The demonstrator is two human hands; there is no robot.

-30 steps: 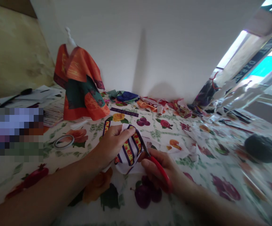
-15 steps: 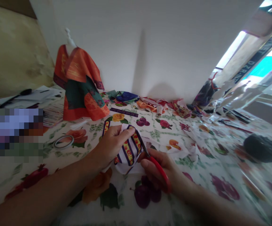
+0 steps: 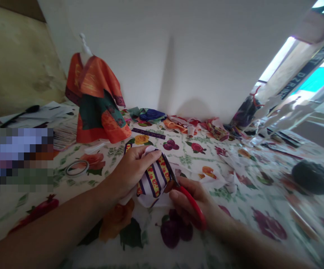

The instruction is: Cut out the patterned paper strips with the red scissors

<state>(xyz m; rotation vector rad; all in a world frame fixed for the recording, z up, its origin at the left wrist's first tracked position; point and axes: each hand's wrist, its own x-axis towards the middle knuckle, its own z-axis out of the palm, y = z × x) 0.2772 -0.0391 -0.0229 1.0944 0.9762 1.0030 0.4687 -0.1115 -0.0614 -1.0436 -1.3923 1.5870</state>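
My left hand (image 3: pixel 130 168) is closed on a white piece of cloth or paper (image 3: pixel 150 200) with yellow-and-red patterned bands edged in dark purple, its thumb lying over the top. Red-handled scissors (image 3: pixel 191 205) are in my right hand (image 3: pixel 192 198), whose fingers wrap round the handles. The dark blades lie along the right edge of the striped piece, just right of my left thumb. Part of the piece hangs below, between the two hands.
On the flowered tablecloth (image 3: pixel 190 160) a roll of tape (image 3: pixel 77 168) lies to the left. Behind it stands a dressed figure (image 3: pixel 94 101). Fabric scraps (image 3: pixel 178 123) line the wall; white figures (image 3: pixel 285 108) and a dark bundle (image 3: pixel 313 177) are at the right.
The scissors and my right hand have shifted very slightly right. The blades look a little different against the striped piece's edge. The whole view has moved slightly.
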